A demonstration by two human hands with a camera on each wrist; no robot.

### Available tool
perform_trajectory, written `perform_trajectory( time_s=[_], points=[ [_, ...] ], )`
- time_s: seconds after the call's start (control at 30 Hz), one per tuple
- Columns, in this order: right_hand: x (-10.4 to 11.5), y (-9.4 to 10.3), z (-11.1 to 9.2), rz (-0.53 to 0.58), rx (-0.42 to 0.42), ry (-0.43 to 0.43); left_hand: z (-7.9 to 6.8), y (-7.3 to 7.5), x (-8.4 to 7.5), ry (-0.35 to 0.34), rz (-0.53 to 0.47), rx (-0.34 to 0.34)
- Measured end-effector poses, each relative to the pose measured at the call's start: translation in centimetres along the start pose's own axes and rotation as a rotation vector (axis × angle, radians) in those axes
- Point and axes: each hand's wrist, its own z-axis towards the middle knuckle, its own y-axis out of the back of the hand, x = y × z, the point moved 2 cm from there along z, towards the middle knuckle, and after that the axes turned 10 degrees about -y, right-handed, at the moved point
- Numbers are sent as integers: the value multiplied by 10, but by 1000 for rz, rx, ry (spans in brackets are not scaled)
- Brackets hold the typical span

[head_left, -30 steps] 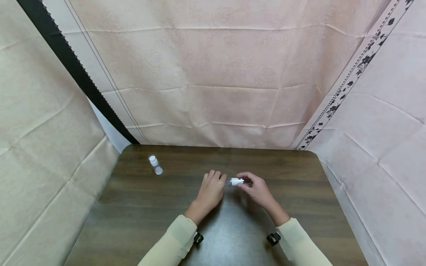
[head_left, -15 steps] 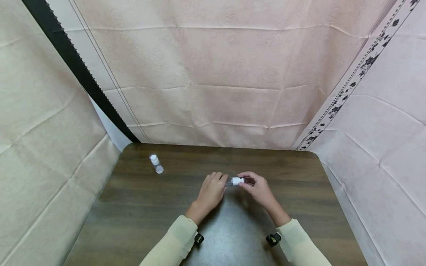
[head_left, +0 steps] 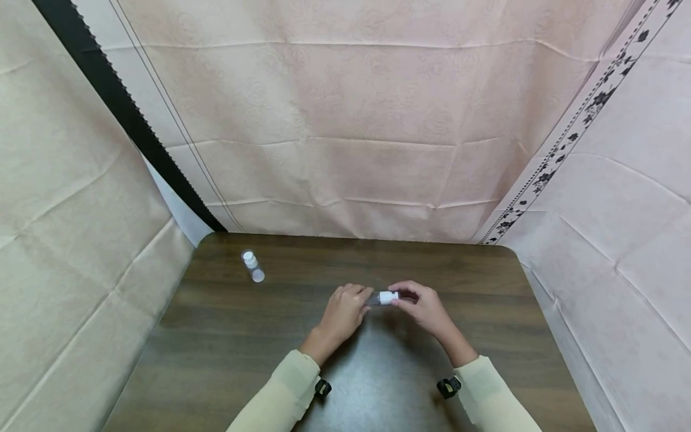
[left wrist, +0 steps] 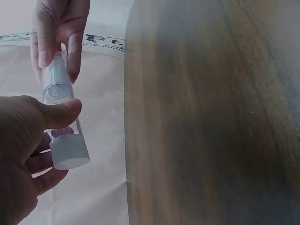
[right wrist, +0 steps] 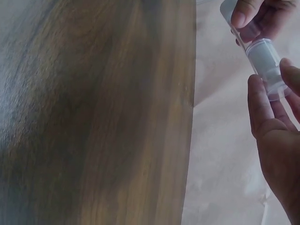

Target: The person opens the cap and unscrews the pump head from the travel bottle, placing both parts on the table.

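"White and clear, that bottle: where is it?"

"Held sideways over the tabletop, between the left hand and the right hand."

"And the fingers?"

"Both pinch the bottle: the left near its white end, the right at the opposite end."

"Anything else about?"

"A second bottle is on the tabletop, near its far left corner, well apart from both hands."

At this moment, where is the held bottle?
In the head view, the bottle is right of centre, between the left hand and the right hand, right of the other bottle.
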Motion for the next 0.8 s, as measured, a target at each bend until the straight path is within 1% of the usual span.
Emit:
perform_trajectory(
  time_s=[0.1,0.13,0.17,0.23,0.33,0.37,0.4,0.47,0.57,0.67,0.8],
  points=[
    [-1,1,-1,1,9,16,-1,-1,0,9,-21,18],
    [4,1,-2,-3,13,20,-1,-1,0,11,-28,20],
    [4,2,-2,-3,12,27,-1,-1,0,13,-33,21],
    [3,3,-2,19,21,45,-1,0,0,14,-42,24],
    [3,7,-2,51,25,60,-4,2,5,27,-51,13],
    [-1,9,-1,61,23,65,-5,4,7,32,-51,8],
    [-1,11,-1,64,23,67,-7,5,10,38,-50,3],
    [-1,16,-1,50,10,72,-10,8,13,50,-49,-10],
    [0,22,-1,38,-10,74,-11,11,15,46,-56,-17],
    [0,25,-1,46,-22,72,-9,11,14,41,-67,-12],
    [0,29,-3,55,-28,75,-9,10,13,56,-60,-3]
  ],
)
